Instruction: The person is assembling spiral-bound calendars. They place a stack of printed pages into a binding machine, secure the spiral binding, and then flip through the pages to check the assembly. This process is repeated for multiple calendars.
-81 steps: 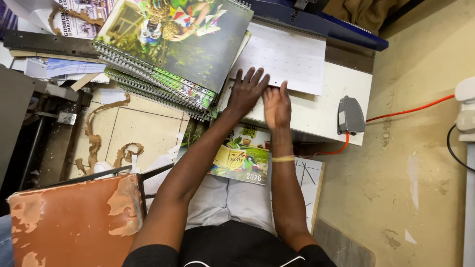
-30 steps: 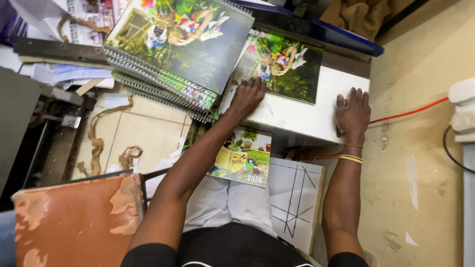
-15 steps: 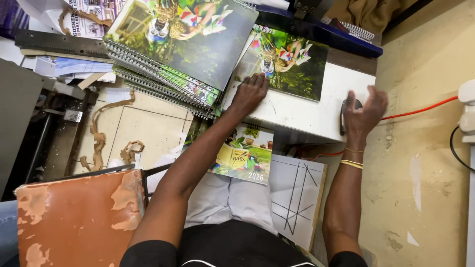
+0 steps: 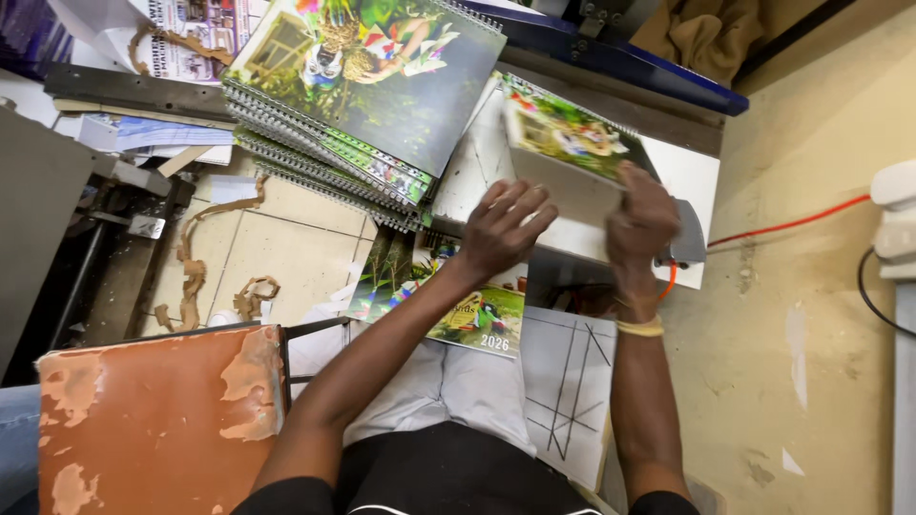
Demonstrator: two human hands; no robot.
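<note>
A colourful picture calendar (image 4: pixel 572 129) with a white underside is tilted up off the white table (image 4: pixel 692 172). My right hand (image 4: pixel 641 221) grips its right edge, thumb on the cover. My left hand (image 4: pixel 503 229) presses spread fingers against its lower left edge and white underside. A yellow band sits on my right wrist. To the left, a stack of spiral-bound calendars (image 4: pixel 372 86) lies fanned out, close to my left hand. Another colourful calendar (image 4: pixel 448 300) rests on my lap.
A grey device (image 4: pixel 689 236) with an orange cable (image 4: pixel 792 224) sits at the table's right edge. A white sheet with drawn lines (image 4: pixel 572 381) hangs by my right knee. A worn orange seat (image 4: pixel 153 420) stands at lower left, with paper scraps (image 4: pixel 191 272) on the tiled floor.
My right hand left the grey device and took hold of the calendar. The calendar, flat on the table before, is now lifted and tilted between both hands.
</note>
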